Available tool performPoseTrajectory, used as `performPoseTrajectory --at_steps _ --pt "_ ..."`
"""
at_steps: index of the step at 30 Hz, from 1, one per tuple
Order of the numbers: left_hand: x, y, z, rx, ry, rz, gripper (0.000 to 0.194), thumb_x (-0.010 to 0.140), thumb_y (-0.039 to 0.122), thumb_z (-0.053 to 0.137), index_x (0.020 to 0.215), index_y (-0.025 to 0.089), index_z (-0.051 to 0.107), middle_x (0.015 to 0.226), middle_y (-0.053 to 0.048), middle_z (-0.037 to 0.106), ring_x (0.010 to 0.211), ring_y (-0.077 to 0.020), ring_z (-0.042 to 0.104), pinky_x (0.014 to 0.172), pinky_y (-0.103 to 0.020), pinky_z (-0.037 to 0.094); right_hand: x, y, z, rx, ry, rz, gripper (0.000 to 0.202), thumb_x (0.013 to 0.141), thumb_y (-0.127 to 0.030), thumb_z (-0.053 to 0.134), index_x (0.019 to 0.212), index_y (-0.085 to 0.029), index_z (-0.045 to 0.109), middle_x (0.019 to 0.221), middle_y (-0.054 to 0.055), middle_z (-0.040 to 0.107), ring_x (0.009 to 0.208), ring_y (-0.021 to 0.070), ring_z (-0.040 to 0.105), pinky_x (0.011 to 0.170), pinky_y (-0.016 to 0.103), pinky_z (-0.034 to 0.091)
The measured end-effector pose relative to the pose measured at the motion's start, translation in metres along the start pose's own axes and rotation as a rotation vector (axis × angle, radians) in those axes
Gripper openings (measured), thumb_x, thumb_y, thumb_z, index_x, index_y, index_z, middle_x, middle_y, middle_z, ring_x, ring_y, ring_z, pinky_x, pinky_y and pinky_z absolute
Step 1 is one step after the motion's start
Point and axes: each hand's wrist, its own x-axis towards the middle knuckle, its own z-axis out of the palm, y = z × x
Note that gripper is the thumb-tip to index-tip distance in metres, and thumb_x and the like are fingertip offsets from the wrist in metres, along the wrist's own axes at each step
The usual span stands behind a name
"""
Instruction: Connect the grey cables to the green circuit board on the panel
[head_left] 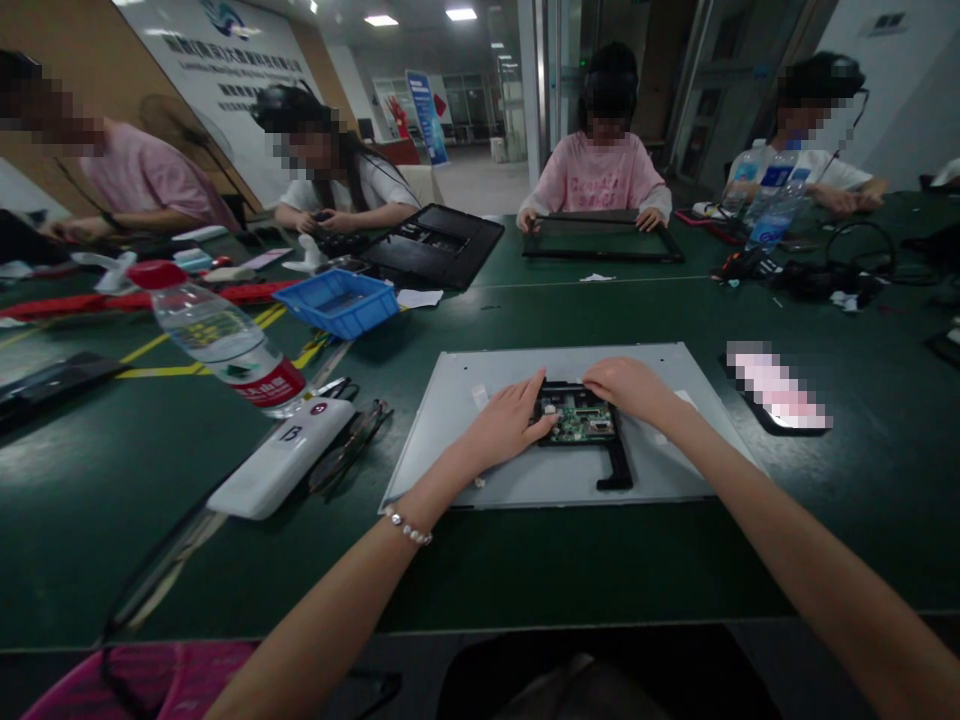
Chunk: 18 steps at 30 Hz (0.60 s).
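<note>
A green circuit board [581,425] sits in a black plastic frame [619,460], which has an L-shaped arm reaching toward me. The frame lies on a flat grey-white metal panel [442,430] on the table. My left hand [504,425] rests at the frame's left side, its fingers stretched out and its thumb apart, touching the board's near left part. At the far right corner, my right hand [626,388] has its fingers curled and closed on the frame's edge. Those fingertips are partly hidden, so any small part between them cannot be made out.
Left of the panel are a white power bank [281,460], glasses [352,450], a red-capped water bottle [225,340] and a blue tray [345,305]. A phone [776,390] lies right. Across the green table [525,310], several people handle parts, including a black bezel [600,255].
</note>
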Motion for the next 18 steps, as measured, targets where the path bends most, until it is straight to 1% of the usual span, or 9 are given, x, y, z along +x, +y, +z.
performPoseTrajectory --at_steps 4,10,14,18 --pt "0.0002 0.0008 -0.0005 0.007 -0.007 -0.012 0.07 0.096 0.052 0.027 0.148 0.01 0.008 0.141 -0.02 0.041 0.127 -0.0285 0.044 0.103 -0.043 0.034 -0.0024 0.0002 0.0011 -0.008 -0.001 0.032 0.024 0.092 -0.02 0.046 0.091 -0.019 0.07 0.092 0.009 0.071 0.088 0.0222 0.064 0.078 0.032 0.045" --pt "0.0021 0.0005 0.0009 0.005 0.004 -0.013 0.07 0.096 0.052 0.027 0.147 0.007 0.013 0.141 -0.021 0.04 0.127 -0.0285 0.043 0.105 -0.042 0.033 -0.0021 -0.0001 0.0014 0.034 0.007 0.05 0.024 0.09 -0.019 0.047 0.09 -0.019 0.071 0.088 0.009 0.071 0.088 0.0226 0.064 0.079 0.033 0.046" --pt "0.002 -0.0002 0.0013 0.009 0.003 0.002 0.069 0.095 0.051 0.028 0.147 0.009 0.009 0.144 -0.021 0.037 0.129 -0.0291 0.041 0.105 -0.045 0.032 -0.0026 -0.0001 0.0024 0.097 0.007 0.052 0.024 0.091 -0.022 0.046 0.093 -0.02 0.07 0.093 0.008 0.07 0.091 0.0217 0.063 0.082 0.033 0.046" --pt "0.0015 0.0022 -0.0052 0.004 -0.015 0.009 0.068 0.095 0.048 0.03 0.148 0.01 0.009 0.145 -0.02 0.036 0.129 -0.0285 0.042 0.105 -0.044 0.033 -0.0045 -0.0012 0.0021 0.137 0.037 0.058 0.027 0.093 -0.026 0.043 0.096 -0.018 0.069 0.1 0.009 0.069 0.096 0.0224 0.062 0.085 0.034 0.046"
